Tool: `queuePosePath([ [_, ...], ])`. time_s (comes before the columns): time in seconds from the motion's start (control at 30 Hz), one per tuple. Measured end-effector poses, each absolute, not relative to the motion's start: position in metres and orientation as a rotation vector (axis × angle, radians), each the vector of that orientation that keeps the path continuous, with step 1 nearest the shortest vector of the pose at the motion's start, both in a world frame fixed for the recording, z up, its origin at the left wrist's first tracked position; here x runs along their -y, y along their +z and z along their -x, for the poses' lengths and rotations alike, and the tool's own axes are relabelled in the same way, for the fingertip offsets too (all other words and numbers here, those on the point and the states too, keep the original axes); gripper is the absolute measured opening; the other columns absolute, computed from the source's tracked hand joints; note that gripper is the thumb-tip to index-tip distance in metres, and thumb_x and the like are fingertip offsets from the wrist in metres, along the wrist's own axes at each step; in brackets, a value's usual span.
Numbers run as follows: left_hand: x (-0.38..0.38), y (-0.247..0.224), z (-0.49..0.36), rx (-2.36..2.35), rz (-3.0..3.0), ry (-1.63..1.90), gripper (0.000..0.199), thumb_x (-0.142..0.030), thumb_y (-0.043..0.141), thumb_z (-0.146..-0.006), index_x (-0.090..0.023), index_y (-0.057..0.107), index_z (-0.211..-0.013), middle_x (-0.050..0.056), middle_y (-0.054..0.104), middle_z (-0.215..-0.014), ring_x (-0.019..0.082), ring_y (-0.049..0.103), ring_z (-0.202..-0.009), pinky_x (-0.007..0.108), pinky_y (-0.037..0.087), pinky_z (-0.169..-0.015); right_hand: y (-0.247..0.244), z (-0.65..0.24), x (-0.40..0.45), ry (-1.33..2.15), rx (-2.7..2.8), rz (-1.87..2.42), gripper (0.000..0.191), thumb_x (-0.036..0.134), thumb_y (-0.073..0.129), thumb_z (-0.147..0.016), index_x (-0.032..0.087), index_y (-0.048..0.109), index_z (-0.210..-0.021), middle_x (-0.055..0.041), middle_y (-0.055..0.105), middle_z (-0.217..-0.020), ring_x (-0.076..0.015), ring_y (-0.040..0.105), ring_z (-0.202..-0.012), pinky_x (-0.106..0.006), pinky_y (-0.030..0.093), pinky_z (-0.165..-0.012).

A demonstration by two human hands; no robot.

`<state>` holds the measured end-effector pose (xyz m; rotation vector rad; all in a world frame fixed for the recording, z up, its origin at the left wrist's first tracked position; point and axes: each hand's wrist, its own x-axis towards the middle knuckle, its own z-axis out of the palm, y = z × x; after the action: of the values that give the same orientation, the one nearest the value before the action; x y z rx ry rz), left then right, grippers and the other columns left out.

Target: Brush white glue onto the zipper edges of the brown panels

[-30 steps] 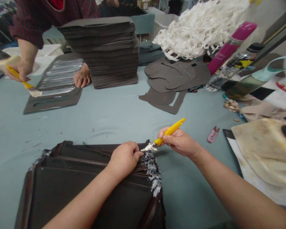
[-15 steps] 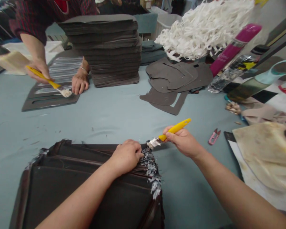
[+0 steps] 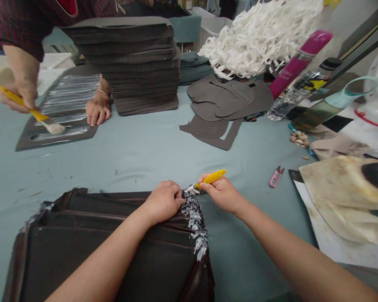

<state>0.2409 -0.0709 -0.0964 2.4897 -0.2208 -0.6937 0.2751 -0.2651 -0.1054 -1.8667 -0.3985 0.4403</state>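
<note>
Head-camera feed, observed from my remote station. The stack of dark brown-black, thin sheet pieces with layered edges [image 3: 107, 260] lies on the pale blue tabletop [image 3: 138, 155], directly in front of the wearer.

Right hand [image 3: 223, 195]: fingers closed around the yellow plastic handle of a flat paintbrush [image 3: 213, 177]. Its bristles are at the stack's far right corner, in the whitish paste [image 3: 195, 218].

Left hand [image 3: 165, 199]: rests on top of the stack, fingertips just beside the pasted edge. I cannot tell whether thumb and fingers pinch a layer or merely press down.

Progress, my estimate: coating of the right edge looks well advanced. Paste runs in ragged patches from the far corner towards me, stopping partway; dark gaps show through it. Beyond that, the nearer stretch of this edge appears bare. Pale streaks also mark the far left edge, so I judge that side at least partly coated. The broad top face shows almost no white. Remaining, as far as I can judge: evening out the gaps and perhaps the nearer stretch. Coverage between layers is not visible to me.
</note>
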Motion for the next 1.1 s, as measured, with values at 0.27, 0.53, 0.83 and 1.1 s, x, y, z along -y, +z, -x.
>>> queuePosePath([
  [0.27, 0.073, -0.089, -0.233, 0.093, -2.489, -0.560, 0.014, -0.025, 0.058, -0.074, -0.020, 0.049, -0.064, -0.001, 0.057, -0.073, 0.018, 0.050, -0.078, 0.028, 0.035, -0.071, -0.114, -0.293, 0.274, 0.291, 0.168, 1.763, 0.015, 0.030, 0.051, -0.075, 0.016, 0.057, -0.078, -0.0007, 0.056, -0.074, -0.0137, 0.052, -0.069, -0.029, 0.042, -0.070],
  [0.53, 0.071, -0.096, -0.227, -0.019, -2.350, -0.509, 0.008, -0.023, 0.058, -0.073, -0.021, 0.051, -0.070, -0.004, 0.055, -0.068, 0.013, 0.049, -0.066, 0.023, 0.035, -0.062, -0.098, -0.292, 0.275, 0.775, 0.328, 1.445, 0.008, 0.022, 0.057, -0.070, 0.015, 0.058, -0.075, 0.0005, 0.057, -0.070, -0.0110, 0.052, -0.066, -0.025, 0.042, -0.066],
  [0.83, 0.071, -0.097, -0.229, -0.011, -2.307, -0.508, 0.010, -0.021, 0.059, -0.072, -0.019, 0.054, -0.063, -0.002, 0.057, -0.069, 0.015, 0.052, -0.069, 0.024, 0.038, -0.066, -0.097, -0.308, 0.279, 0.682, 0.291, 1.488, 0.009, 0.023, 0.059, -0.070, 0.016, 0.058, -0.076, 0.0008, 0.057, -0.069, -0.0109, 0.052, -0.064, -0.025, 0.043, -0.065],
  [1.1, 0.076, -0.092, -0.220, -0.119, -2.312, -0.357, 0.012, -0.024, 0.056, -0.076, -0.019, 0.061, -0.066, 0.000, 0.062, -0.071, 0.015, 0.057, -0.073, 0.024, 0.045, -0.071, -0.093, -0.291, 0.299, 0.591, 0.319, 1.735, 0.016, 0.034, 0.057, -0.076, 0.020, 0.060, -0.083, -0.0018, 0.059, -0.069, -0.0161, 0.056, -0.064, -0.026, 0.046, -0.059],
])
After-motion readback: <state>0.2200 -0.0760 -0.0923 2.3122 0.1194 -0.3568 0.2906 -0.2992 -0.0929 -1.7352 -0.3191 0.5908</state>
